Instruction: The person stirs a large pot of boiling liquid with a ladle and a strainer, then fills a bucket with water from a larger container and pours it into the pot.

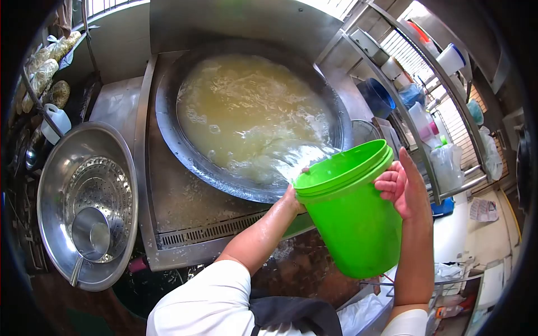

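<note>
A bright green bucket point(358, 224) is tilted toward a large round wok point(202, 175), and clear water streams from its mouth into the cloudy yellowish liquid point(241, 106). My left hand point(296, 196) grips the bucket's rim on the left, with most of the fingers hidden behind it. On the bucket's right side, my right hand point(404, 185) presses against the rim with curled fingers and the thumb pointing up. Splashes and bubbles show where the water meets the liquid.
A steel basin point(128, 224) at the left holds a perforated colander point(101, 173) and a metal ladle point(91, 232). A drain grate point(207, 231) runs along the stove's front. Shelves at the right carry a blue container point(376, 96) and other vessels. A white jug point(56, 123) stands at the far left.
</note>
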`<state>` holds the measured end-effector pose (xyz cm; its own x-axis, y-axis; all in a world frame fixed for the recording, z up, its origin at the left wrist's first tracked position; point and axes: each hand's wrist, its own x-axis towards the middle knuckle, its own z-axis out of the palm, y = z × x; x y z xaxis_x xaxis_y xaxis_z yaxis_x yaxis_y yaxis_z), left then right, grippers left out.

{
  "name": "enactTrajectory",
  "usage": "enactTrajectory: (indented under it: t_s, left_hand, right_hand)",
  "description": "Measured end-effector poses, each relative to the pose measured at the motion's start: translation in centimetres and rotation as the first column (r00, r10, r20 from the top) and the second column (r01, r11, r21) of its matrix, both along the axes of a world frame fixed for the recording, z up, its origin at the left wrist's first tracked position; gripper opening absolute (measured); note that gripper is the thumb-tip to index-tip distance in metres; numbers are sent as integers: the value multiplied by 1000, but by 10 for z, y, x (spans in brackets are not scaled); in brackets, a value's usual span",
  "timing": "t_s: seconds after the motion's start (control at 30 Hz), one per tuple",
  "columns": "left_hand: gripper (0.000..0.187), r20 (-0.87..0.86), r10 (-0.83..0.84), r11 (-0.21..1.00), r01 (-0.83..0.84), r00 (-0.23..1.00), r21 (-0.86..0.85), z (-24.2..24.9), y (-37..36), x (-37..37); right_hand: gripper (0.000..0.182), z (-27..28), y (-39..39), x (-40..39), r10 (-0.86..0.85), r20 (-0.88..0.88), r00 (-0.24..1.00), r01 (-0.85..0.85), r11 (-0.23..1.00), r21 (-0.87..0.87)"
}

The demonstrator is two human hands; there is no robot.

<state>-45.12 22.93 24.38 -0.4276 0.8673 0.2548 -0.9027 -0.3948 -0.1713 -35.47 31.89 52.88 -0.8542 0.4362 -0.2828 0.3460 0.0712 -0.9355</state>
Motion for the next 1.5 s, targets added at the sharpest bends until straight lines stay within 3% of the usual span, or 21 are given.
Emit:
enactTrajectory:
  t_s: [0.13, 0.2, 0.27, 0.33, 0.47, 0.67, 0.73, 0.8, 0.87, 0.97, 1.03, 1.1, 1.13, 1.2, 1.23, 1.27, 1.3, 1.33, 1.37, 1.47, 1.5]
  left_hand:
    - [64, 118, -85, 996, 89, 989, -23, -5, 15, 3]
    - [54, 78, 1, 995, 7, 997, -98, -9, 21, 10]
    - [49, 68, 33, 997, -29, 997, -66, -17, 36, 12]
    - [44, 58, 65, 998, -63, 996, -26, -21, 50, 17]
    - [27, 149, 39, 986, -15, 988, -165, -8, 67, 25]
    - [34, 249, -7, 981, 55, 969, -186, 17, 83, 32]
    - [34, 274, -49, 980, 99, 961, -173, 15, 89, 37]
    - [34, 175, -81, 987, 104, 981, -125, 10, 92, 39]
    - [33, 173, -74, 975, 108, 982, -193, 3, 92, 43]
    - [31, 132, -46, 965, 78, 990, -252, 6, 79, 57]
    - [32, 92, -19, 968, 42, 996, -248, 6, 59, 73]
    - [38, -119, -72, 994, 61, 990, -94, 3, 25, 92]
    - [38, -123, -64, 993, 51, 990, -103, 15, 4, 112]
    - [38, -83, 121, 950, -140, 989, -278, 48, -41, 156]
    - [40, -180, 182, 943, -223, 967, -245, 34, -54, 168]
    - [42, -278, 238, 931, -300, 931, -208, 19, -68, 180]
    - [41, -370, 301, 862, -416, 879, -290, 28, -91, 205]
    - [43, -248, 200, 894, -280, 948, -350, 11, -114, 217]
    - [43, -235, 189, 871, -273, 953, -408, 2, -143, 236]
    - [42, -222, 296, 765, -370, 929, -528, -14, -238, 291]
    - [42, -284, 390, 669, -481, 876, -566, -3, -268, 315]
  right_hand:
    - [65, 12, -3, -24, 46, 53, 998, -49, 997, 63]
    - [62, 18, 0, -39, 65, 86, 994, -67, 997, 27]
    - [60, 24, 0, -53, 96, 125, 988, -102, 994, 45]
    - [62, 30, 1, -66, 112, 159, 981, -121, 991, 52]
    - [80, 42, -3, -86, 120, 233, 965, -149, 982, 111]
    - [91, 59, -18, -89, 141, 281, 949, -201, 959, 198]
    - [90, 65, -19, -81, 141, 269, 953, -198, 960, 199]
    - [89, 70, -20, -66, 141, 228, 963, -189, 961, 204]
    - [89, 75, -19, -42, 146, 203, 968, -189, 959, 209]
    - [62, 78, -9, 2, 167, 139, 976, -187, 970, 152]
    - [63, 76, -8, 41, 167, 80, 983, -177, 974, 139]
    - [61, 70, -3, 86, 160, 2, 987, -159, 983, 96]
    - [61, 64, 2, 111, 169, -4, 986, -168, 982, 88]
    - [53, 45, 15, 161, 276, -118, 954, -288, 953, -94]
    - [53, 32, 20, 187, 288, -128, 949, -301, 948, -106]
    - [49, 16, 23, 211, 321, -179, 930, -354, 914, -200]
    - [45, -2, 24, 232, 342, -233, 910, -401, 868, -294]
    - [45, -21, 22, 250, 336, -246, 909, -403, 859, -317]
    - [43, -39, 15, 265, 359, -270, 893, -444, 801, -402]
    - [42, -88, -23, 291, 438, -297, 848, -523, 605, -600]
    - [41, -100, -41, 295, 495, -261, 829, -532, 551, -644]
